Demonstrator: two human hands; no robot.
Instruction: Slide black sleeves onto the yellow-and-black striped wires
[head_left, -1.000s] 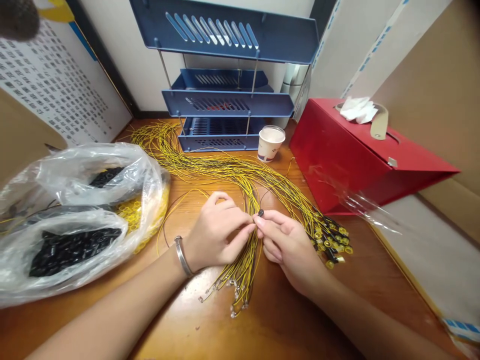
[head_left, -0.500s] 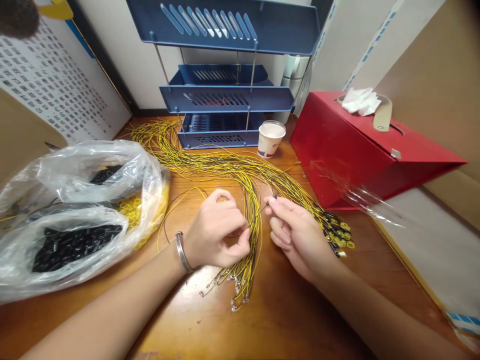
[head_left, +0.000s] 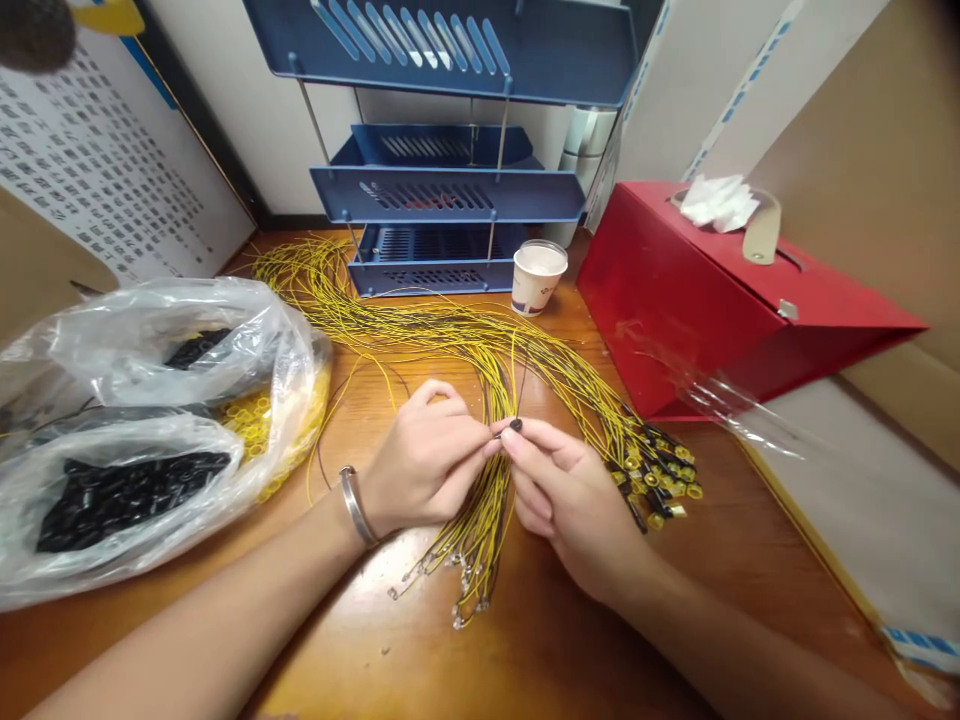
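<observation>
Above a bundle of yellow and black wires (head_left: 491, 375), my two hands meet fingertip to fingertip. My right hand (head_left: 566, 490) pinches a small black plastic piece (head_left: 515, 426) between thumb and index finger. A yellow and a dark wire (head_left: 523, 375) rise from that spot toward the bundle. With its thumb and index finger closed, my left hand (head_left: 431, 455) grips a thin dark wire end beside the black piece, mostly hidden by the fingers. Small clear-tipped ends (head_left: 463, 585) of the bundle lie on the table below my hands.
At left sit plastic bags (head_left: 150, 375) of black pieces (head_left: 135, 490) and yellow rings (head_left: 251, 430). Wires ending in black pieces and yellow caps (head_left: 660, 475) lie at right, near a red box (head_left: 690, 290). A paper cup (head_left: 538, 280) stands before a blue tray rack (head_left: 450, 195).
My right hand has moved left with the black piece, closing the gap to my left fingertips. The view has shifted slightly.
</observation>
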